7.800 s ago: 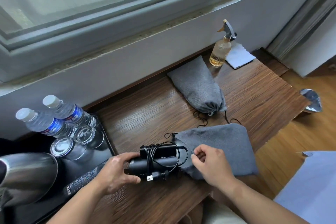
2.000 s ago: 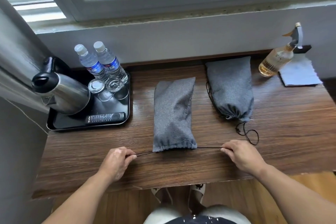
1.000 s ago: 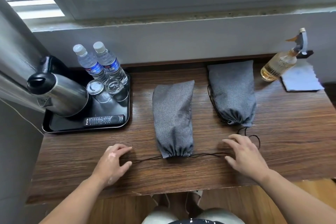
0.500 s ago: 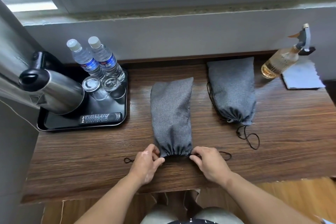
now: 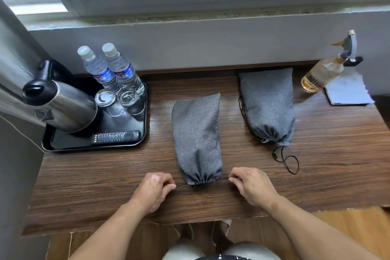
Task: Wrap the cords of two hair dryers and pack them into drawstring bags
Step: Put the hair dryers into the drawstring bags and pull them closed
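Two grey drawstring bags lie on the wooden desk, both full and gathered shut at their near ends; no hair dryer is visible. The middle bag has its cinched mouth toward me. My left hand pinches its black drawstring on the left of the mouth. My right hand pinches the string on the right. The string runs taut between hands and bag. The second bag lies at the back right, its loose black cord curled on the desk.
A black tray at the left holds a steel kettle, two water bottles, two upturned glasses and a remote. A spray bottle and a white cloth are at the back right. The desk's front edge is close to my wrists.
My hands were at the bag's mouth half a second ago; now they have moved apart sideways, each pinching the drawstring, which is pulled straight.
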`<state>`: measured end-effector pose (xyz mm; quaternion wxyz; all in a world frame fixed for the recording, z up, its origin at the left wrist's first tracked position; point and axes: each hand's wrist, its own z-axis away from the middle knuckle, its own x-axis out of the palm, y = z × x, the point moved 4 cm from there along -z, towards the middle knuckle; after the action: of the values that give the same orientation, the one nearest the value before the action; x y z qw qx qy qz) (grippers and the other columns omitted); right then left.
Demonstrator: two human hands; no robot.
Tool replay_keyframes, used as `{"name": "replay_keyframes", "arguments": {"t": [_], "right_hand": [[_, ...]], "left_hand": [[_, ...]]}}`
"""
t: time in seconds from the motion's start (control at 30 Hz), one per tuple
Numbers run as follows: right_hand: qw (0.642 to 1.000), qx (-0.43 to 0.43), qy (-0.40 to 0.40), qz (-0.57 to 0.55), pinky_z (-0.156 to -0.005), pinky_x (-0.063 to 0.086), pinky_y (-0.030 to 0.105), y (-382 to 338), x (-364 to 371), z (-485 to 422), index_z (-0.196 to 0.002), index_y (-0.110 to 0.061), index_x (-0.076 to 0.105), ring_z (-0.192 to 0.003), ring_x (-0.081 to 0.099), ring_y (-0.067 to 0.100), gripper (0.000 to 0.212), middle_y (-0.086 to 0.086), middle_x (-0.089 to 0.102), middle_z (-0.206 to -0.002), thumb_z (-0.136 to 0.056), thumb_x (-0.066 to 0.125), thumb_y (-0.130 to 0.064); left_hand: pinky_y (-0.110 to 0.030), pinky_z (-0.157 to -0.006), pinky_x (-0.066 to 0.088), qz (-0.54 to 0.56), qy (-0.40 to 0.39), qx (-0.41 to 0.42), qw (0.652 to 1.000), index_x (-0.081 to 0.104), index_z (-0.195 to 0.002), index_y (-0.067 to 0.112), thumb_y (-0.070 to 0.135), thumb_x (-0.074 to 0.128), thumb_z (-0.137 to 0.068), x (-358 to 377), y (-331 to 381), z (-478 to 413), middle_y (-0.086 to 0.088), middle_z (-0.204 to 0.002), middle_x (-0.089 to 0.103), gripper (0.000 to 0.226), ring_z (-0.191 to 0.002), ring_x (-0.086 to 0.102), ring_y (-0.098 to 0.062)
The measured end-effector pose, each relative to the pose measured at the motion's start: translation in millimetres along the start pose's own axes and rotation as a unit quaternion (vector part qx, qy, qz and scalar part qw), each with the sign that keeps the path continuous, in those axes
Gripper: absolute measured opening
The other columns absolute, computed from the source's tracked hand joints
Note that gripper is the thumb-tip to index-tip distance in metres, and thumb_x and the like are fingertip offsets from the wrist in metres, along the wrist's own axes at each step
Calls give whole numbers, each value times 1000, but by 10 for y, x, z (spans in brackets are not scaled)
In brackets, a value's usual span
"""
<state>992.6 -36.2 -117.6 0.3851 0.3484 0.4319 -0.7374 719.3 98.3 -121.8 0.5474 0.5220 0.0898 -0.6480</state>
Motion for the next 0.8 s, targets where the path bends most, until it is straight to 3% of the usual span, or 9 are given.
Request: {"name": "replay_keyframes", "arguments": {"t": [0.3,0.47,0.6,0.7,0.8], "right_hand": [[1000,25,6,-9,-73,48,31,86,-67,46,-98,-33,64,-92,65,13,17,-16,70,-96,-97,54,-47],[999,27,-11,14,-76,49,33,78,-64,56,-98,-32,59,-95,65,14,19,-14,69,-99,-98,49,-48],[999,28,-35,10,-80,49,34,41,-41,31,-99,-32,56,-98,64,15,18,-13,68,-101,-98,48,-48],[999,17,-43,9,-91,50,33,-13,-36,45,-116,-36,57,-109,62,13,28,-14,67,-112,-93,53,-52],[1000,-3,-24,-18,-104,45,31,-111,-66,58,-142,-32,46,-125,53,13,57,-11,61,-131,-90,62,-50]], "left_hand": [[-9,-75,32,6,7,6,1000,74,-93,18,34,68,-95,-99,-158,50,15,-84,60,17,-83,56,-6],[-7,-75,33,13,14,2,1000,74,-95,18,33,67,-97,-33,-137,76,15,-85,60,17,-85,56,-5],[-14,-79,36,34,14,-20,999,73,-95,22,35,67,-95,52,-125,107,14,-89,62,14,-88,58,-7],[-7,-77,34,46,13,-15,999,73,-106,28,39,71,-91,95,-67,152,19,-91,59,19,-80,54,-2],[-1,-75,36,68,15,-28,997,69,-113,33,45,74,-87,163,58,184,17,-99,65,30,-80,55,0]]}}
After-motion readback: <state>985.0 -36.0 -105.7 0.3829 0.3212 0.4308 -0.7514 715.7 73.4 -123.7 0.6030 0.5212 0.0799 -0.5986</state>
